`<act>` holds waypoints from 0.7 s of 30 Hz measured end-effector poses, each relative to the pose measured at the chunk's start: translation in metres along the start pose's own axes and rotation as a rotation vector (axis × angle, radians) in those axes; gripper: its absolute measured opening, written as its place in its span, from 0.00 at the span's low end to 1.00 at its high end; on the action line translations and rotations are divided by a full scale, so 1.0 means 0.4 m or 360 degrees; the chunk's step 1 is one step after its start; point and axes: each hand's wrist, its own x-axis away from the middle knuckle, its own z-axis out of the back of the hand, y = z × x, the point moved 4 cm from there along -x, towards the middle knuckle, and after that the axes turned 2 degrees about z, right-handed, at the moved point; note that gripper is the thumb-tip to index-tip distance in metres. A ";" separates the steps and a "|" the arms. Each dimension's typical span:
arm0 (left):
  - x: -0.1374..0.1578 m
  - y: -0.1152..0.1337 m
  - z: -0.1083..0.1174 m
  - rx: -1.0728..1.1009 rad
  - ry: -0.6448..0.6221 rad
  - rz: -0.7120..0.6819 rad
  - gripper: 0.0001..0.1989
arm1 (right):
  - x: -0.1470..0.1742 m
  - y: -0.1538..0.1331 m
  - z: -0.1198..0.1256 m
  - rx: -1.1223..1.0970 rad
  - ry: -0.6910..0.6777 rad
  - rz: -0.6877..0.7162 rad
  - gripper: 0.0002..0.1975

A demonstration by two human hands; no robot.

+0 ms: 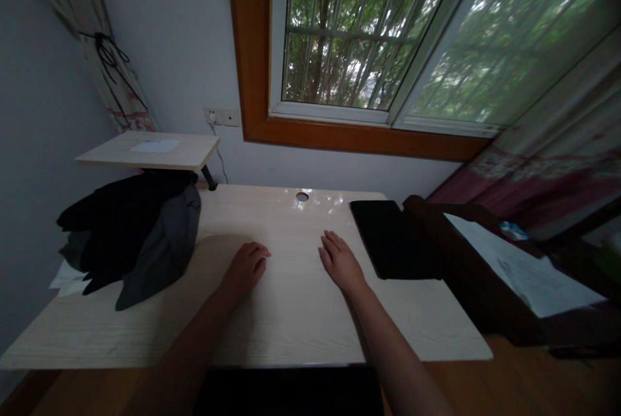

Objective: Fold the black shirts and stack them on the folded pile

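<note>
Over the pale wooden desk (291, 312), my left hand (246, 268) is loosely curved with its thumb a little apart from the fingers. It holds nothing that I can see. To its left lies a heap of black and grey clothing (145, 235). My right hand (341, 262) lies palm down on the desk, fingers stretched out, also holding nothing. Just right of that hand is a flat black rectangular thing (392, 238), whose kind I cannot make out. The two hands are apart, with bare desktop between them.
A small raised shelf (189, 152) with a paper (154, 145) on it stands at the back left. White sheets (68, 279) stick out under the clothing. The desk has a cable hole (302, 197). Dark furniture bearing a whitish sheet (524, 270) stands at the right.
</note>
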 end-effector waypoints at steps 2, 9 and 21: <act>0.001 -0.004 0.011 0.0017 0.0050 0.0017 0.12 | 0.000 -0.001 0.001 0.0006 -0.0001 0.0007 0.22; -0.015 -0.105 0.163 -0.0324 0.0384 0.0192 0.11 | 0.001 -0.003 0.004 0.0018 0.0008 0.0018 0.22; 0.058 -0.325 0.588 -0.1118 0.0888 0.0808 0.23 | -0.001 -0.001 0.003 -0.0015 0.0007 0.0015 0.22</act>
